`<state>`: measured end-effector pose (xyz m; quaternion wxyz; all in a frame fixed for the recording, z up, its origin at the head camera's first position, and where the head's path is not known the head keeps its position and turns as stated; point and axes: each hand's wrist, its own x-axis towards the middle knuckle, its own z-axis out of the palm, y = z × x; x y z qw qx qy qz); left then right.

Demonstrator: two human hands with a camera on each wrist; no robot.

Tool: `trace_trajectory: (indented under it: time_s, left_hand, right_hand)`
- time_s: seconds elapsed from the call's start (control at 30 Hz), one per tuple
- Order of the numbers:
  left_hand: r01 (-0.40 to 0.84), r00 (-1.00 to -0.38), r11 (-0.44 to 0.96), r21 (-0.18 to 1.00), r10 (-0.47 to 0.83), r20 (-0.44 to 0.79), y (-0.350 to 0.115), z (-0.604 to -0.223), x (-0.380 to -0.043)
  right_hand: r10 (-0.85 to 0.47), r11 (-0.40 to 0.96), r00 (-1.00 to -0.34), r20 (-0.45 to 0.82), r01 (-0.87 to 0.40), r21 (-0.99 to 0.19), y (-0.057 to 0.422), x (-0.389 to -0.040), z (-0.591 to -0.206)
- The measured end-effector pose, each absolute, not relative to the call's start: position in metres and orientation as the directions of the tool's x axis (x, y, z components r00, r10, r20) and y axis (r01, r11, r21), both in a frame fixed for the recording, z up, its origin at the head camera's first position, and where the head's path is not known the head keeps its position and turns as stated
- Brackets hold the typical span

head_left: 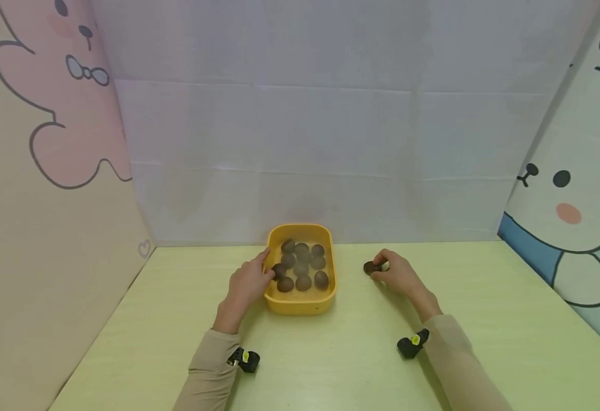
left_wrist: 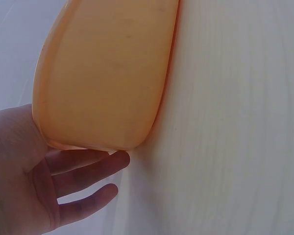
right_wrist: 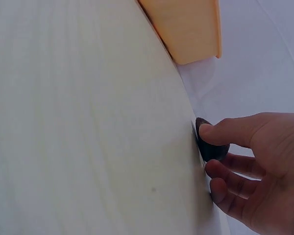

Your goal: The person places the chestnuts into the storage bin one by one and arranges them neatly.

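Observation:
A yellow plastic bin [head_left: 300, 308] stands on the table and holds several dark brown, rounded pieces [head_left: 303, 282] that look like mushroom caps. My left hand [head_left: 248, 282] grips the bin's left wall, with the thumb over the rim and the fingers along the outside. In the left wrist view, those fingers [left_wrist: 90, 176] curl past the bin's end. To the right of the bin, my right hand [head_left: 397, 277] pinches another dark, flattish oval piece [right_wrist: 210, 146] between thumb and fingers, low at the tabletop.
The pale yellow-green table [head_left: 330, 365] reaches back to a white sheet wall [head_left: 300, 131] close behind the bin. Side panels bear a pink cartoon figure [head_left: 68, 114] at left and a white one [head_left: 562, 200] at right. Each wrist carries a small black camera [head_left: 410, 345].

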<state>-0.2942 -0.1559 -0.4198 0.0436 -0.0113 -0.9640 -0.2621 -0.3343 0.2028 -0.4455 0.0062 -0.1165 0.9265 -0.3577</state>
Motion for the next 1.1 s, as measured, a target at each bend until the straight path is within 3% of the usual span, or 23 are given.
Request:
trace_trajectory:
  time_s: [1.1]
  left_hand:
    - [0.042,-0.997,0.856,0.515,0.004,0.076,-0.1554,-0.4177,-0.2926]
  right_hand:
    - [-0.203,0.711,-0.977,0.063,-0.191,-0.677,0.2015,-0.3305,-0.4478]
